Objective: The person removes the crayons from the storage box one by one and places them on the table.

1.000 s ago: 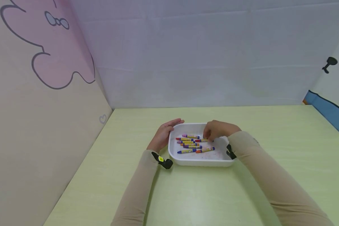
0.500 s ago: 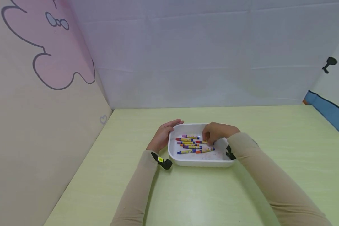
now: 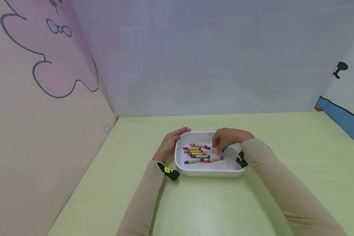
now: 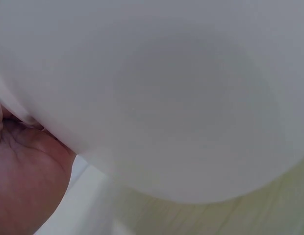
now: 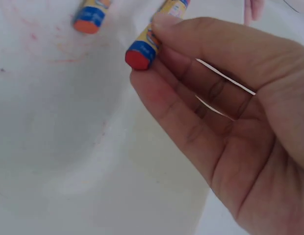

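A white plastic tray [image 3: 215,172] holds several crayons in yellow wrappers. My left hand [image 3: 166,146] grips its left side, thumb at the rim and fingers along the outer wall. The left wrist view is mostly filled by the tray wall [image 4: 166,107], with part of the hand [image 4: 29,171] at its edge. Inside the tray, my right hand [image 3: 228,137] pinches a red crayon [image 5: 144,49] near its blue-banded end between thumb and fingers. Its red tip points left in the head view. An orange crayon [image 3: 213,160] lies just nearer than it.
Left of the held crayon lie more crayons, among them a blue one [image 3: 193,161], a purple one [image 3: 200,156] and a pink one [image 3: 198,145]. The light green table [image 3: 209,203] meets a white sheet [image 3: 194,65] behind and a printed wall [image 3: 47,131] at left.
The head view has tilted up slightly, so everything sits lower in it. Both hands stay nearly in place, the right still on the red crayon.
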